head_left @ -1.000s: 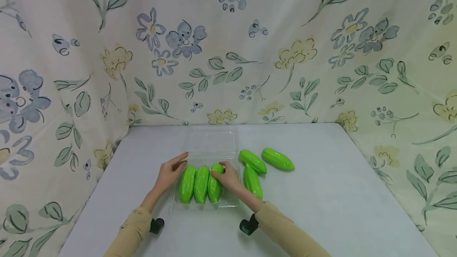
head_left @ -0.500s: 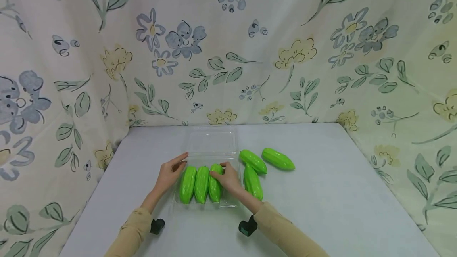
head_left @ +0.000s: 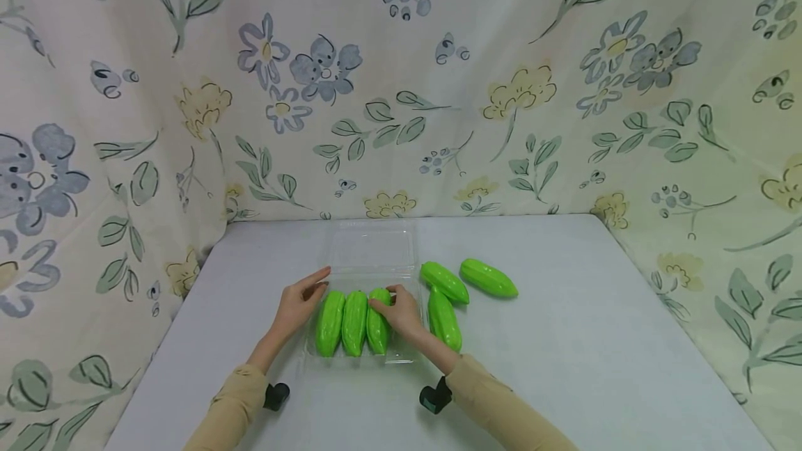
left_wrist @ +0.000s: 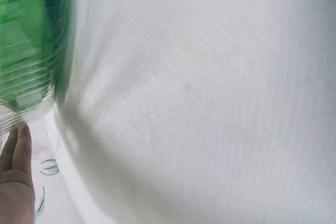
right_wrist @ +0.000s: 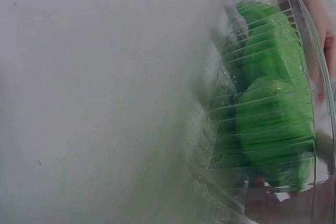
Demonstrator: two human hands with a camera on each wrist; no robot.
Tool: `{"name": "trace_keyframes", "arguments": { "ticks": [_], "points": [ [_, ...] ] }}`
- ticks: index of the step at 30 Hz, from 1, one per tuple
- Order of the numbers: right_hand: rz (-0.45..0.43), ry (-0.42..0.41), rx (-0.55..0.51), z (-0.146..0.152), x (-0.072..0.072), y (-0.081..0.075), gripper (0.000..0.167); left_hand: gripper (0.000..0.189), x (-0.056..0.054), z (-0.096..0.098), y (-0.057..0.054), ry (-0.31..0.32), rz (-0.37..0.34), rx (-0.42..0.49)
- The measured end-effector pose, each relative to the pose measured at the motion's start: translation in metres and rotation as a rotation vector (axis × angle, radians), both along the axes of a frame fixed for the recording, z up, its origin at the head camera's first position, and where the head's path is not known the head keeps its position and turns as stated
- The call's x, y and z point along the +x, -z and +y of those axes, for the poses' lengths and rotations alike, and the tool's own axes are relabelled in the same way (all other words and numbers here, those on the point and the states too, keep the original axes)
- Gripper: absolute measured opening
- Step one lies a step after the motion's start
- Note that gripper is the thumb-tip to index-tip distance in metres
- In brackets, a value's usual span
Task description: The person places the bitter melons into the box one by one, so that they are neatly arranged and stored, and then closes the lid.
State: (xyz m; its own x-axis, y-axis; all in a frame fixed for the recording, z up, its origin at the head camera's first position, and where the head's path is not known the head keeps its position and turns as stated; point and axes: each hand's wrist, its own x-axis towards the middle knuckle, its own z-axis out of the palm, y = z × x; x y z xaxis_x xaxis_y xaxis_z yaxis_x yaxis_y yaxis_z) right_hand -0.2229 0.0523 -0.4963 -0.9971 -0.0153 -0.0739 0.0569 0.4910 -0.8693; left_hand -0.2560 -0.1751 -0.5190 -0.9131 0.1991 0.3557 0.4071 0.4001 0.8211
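Observation:
A clear plastic clamshell box (head_left: pixel 401 353) lies on the table with its lid (head_left: pixel 372 249) folded back. Inside, three glossy green cucumber-shaped vegetables (head_left: pixel 354 324) lie side by side, pointed ends toward me. My right hand (head_left: pixel 404 312) holds the rightmost cucumber-shaped vegetable (head_left: pixel 378 333) near its far end, thumb on its left and fingers on its far right. At the box's left edge is my left hand (head_left: pixel 297 305), its fingers extended. In the left wrist view, the left fingertips (left_wrist: pixel 22 135) touch the ribbed plastic wall. The right wrist view shows green vegetables (right_wrist: pixel 275 114) through the clear side.
To the right of the box lie three more green vegetables: one near the box (head_left: pixel 443 319), one touching its far end (head_left: pixel 445 282), and one farther right (head_left: pixel 489 278). They rest on a white-covered table (head_left: pixel 564 339). A floral curtain (head_left: pixel 401 124) hangs behind it.
The rightmost vegetable in the box and my right hand have shifted very slightly to the left since the earliest frame. My left hand has stayed in place.

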Motion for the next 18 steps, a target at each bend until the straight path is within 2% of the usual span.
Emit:
{"name": "trace_keyframes", "arguments": {
  "ticks": [7, 18],
  "points": [
    [0.015, -0.030, -0.001, 0.0013, -0.0014, 0.0037, 0.055, 0.038, 0.0003, 0.0005, -0.0013, -0.006, 0.002, -0.010],
    [0.043, -0.047, 0.021, 0.0016, -0.0003, 0.0024, 0.056, 0.037, -0.0016, -0.0006, 0.0024, 0.005, 0.014, 0.004]
  ]
}}
